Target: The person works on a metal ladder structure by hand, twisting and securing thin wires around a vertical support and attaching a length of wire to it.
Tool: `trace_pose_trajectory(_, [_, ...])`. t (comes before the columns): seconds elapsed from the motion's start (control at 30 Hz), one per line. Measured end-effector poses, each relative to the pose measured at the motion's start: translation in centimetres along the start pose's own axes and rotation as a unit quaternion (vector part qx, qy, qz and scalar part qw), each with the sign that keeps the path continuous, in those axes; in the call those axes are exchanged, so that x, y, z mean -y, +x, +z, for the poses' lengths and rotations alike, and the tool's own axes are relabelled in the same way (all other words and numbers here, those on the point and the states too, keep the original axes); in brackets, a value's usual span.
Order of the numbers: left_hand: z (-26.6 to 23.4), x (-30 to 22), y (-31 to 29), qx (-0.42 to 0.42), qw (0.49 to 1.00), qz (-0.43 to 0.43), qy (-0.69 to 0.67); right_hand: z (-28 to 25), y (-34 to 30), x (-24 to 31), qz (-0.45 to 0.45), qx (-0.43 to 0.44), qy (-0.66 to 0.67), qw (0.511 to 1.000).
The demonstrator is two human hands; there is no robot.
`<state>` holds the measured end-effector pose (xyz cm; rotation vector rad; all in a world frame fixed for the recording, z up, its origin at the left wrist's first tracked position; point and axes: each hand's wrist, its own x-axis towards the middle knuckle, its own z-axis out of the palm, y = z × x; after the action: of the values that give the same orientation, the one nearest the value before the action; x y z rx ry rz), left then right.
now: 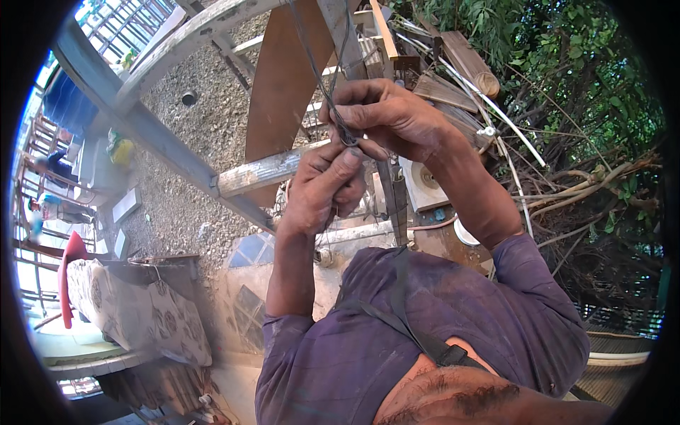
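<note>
Both hands are raised in front of my chest and meet at a thin dark cable (312,58), whose strands hang down from the upper edge. My left hand (327,183) is closed, its thumb pressed on a small loop at the cable's lower end. Just above and to the right, my right hand (397,117) pinches the strands between thumb and fingers. The very tip of the cable is partly hidden among the fingers.
A weathered grey metal frame (159,145) with crossbars stands ahead, with a brown panel (287,78) leaning at it. Logs (467,64), pale pipes and branches (588,188) lie right, under green bushes. A cloth-covered table (142,304) and a red chair (69,276) stand left, beyond gravel.
</note>
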<state>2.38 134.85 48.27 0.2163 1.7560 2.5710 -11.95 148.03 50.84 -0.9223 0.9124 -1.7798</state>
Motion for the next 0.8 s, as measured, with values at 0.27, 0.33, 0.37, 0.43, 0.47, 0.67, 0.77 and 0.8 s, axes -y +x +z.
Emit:
trace_pose_trajectory(0.27, [2.2, 1.5, 2.7, -0.081, 0.991, 0.088, 0.059, -1.7, 1.8, -1.2, -0.003, 0.047, 0.091, 0.995])
trace_pose_trajectory(0.33, [2.4, 1.4, 2.7, -0.120, 0.983, 0.105, 0.091, -1.3, -0.1, -0.6, 0.002, -0.039, 0.014, 0.999])
trace_pose_trajectory(0.37, [2.7, 2.0, 2.9, -0.139, 0.976, 0.115, 0.120, -1.1, -1.2, -1.0, -0.024, -0.112, 0.002, 0.993])
trace_pose_trajectory(0.43, [2.3, 2.4, 2.9, -0.168, 0.963, 0.119, 0.172, -0.4, -3.5, -1.5, -0.067, -0.243, -0.066, 0.965])
trace_pose_trajectory(0.47, [2.0, 2.3, 2.9, -0.170, 0.964, 0.109, 0.175, -0.3, -4.5, -2.1, -0.111, -0.245, -0.110, 0.957])
trace_pose_trajectory(0.67, [2.3, 2.3, 3.6, -0.188, 0.962, 0.090, 0.177, -0.3, -5.9, -3.1, -0.263, -0.266, -0.399, 0.837])
trace_pose_trajectory(0.77, [2.4, 2.8, 3.9, -0.235, 0.911, 0.122, 0.316, -0.3, -5.2, -0.6, -0.332, -0.243, -0.507, 0.757])
trace_pose_trajectory(0.8, [2.4, 2.9, 4.0, -0.249, 0.892, 0.131, 0.355, -0.2, -4.7, 0.2, -0.355, -0.229, -0.539, 0.728])
